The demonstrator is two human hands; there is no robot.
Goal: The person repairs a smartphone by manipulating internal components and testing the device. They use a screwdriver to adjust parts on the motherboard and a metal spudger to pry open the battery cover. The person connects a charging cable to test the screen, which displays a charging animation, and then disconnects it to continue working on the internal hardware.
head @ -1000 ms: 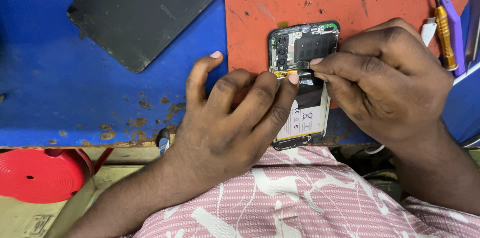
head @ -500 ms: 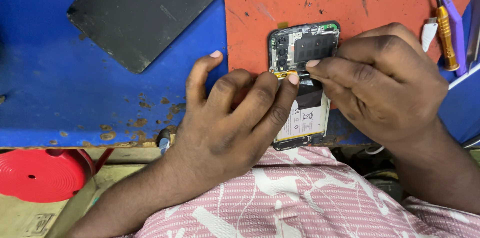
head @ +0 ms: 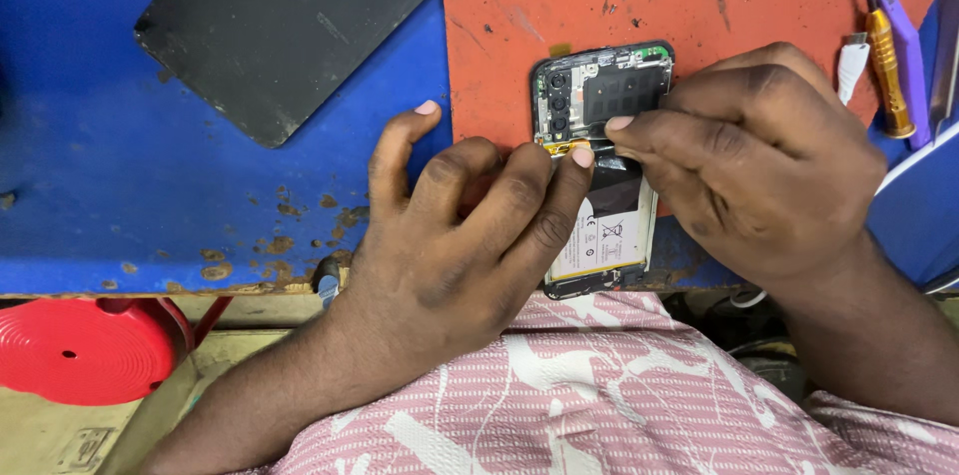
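Hands, left [head: 450, 235] spread, right [head: 749, 160] pinching something unseen, hide much of the opened phone [head: 604, 105].

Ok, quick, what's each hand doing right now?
Left hand: open, fingers resting on the opened black smartphone with its back cover off, holding nothing.
Right hand: fingers pinched over the phone's middle; what they grip cannot be told.

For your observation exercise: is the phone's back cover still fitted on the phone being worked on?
No: the opened phone shows its bare insides, and the black back cover lies apart on the blue mat.
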